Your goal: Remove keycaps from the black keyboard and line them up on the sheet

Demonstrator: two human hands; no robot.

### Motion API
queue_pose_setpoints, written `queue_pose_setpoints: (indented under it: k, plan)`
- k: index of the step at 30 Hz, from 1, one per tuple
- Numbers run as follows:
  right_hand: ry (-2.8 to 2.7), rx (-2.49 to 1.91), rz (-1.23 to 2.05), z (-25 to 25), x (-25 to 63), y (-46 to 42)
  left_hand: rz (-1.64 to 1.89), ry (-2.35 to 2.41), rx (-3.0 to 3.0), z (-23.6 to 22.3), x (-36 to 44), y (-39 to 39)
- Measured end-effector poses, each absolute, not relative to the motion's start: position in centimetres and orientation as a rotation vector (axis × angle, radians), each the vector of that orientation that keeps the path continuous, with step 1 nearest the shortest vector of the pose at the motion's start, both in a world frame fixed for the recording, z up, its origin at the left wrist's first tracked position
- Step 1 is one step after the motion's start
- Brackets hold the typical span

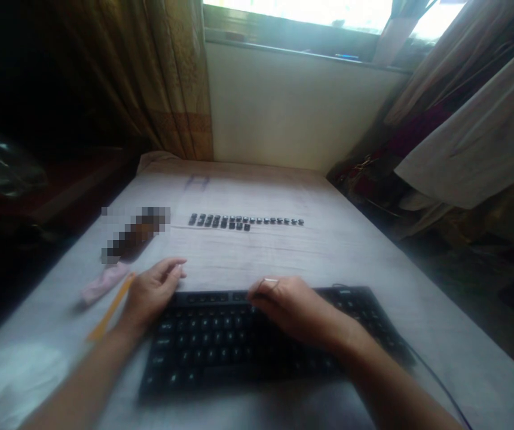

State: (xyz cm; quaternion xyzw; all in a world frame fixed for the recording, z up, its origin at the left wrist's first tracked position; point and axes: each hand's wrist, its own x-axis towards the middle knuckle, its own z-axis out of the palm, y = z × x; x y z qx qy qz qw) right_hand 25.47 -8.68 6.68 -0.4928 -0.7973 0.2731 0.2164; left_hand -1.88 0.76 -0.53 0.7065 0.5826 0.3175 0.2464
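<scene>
A black keyboard [221, 352] lies across the bed in front of me, with its cable off to the right. My right hand [288, 304] is over its upper middle, fingers pinched on a thin wire tool [270, 280] that looks like a keycap puller. What its lower end touches is hidden under the fingers. My left hand [153, 292] is at the keyboard's upper left corner, its fingers loosely bent and nothing visible in them. Beyond the keyboard, small black keycaps [239, 221] are set out in two rows, the nearer one shorter.
To the left lie a yellow strip [112, 307], a pink cloth-like item [104, 283] and a blurred-out dark brown object [135, 236]. The keyboard's cable [440, 382] runs along the right. A curtain [171, 77] hangs at the back left, clothes [472, 131] at the right.
</scene>
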Motion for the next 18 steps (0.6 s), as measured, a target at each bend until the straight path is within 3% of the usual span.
queue_pose_setpoints:
  k: [18]
  plan:
    - [-2.162,-1.422,0.774,5.96,25.49,-8.51,0.797,1.475,2.026,0.31,-1.52,-0.02]
